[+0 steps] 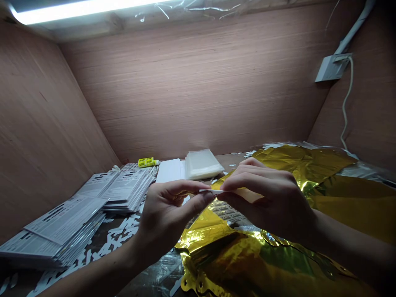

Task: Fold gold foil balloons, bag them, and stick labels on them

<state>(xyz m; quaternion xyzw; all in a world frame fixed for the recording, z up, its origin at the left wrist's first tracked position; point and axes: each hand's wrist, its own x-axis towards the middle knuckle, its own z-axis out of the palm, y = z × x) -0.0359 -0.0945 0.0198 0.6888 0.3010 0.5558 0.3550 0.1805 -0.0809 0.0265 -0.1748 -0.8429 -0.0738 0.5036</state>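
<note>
Between the fingertips of both hands is a thin white strip, seen nearly edge-on. My left hand pinches its left end between thumb and fingers. My right hand pinches the right end, with the other fingers curled over. Below the hands lies shiny gold foil, whose scalloped edge has small holes. A sheet with rows of small printed labels lies on the foil under the hands, partly hidden by them. Whether the strip is paper or adhesive I cannot make out.
Stacks of printed packets stand at the left, with white paper scraps strewn beside them. Behind are a yellow box, white cards and a pile of clear bags. Wooden walls enclose the table; a socket with a cable hangs right.
</note>
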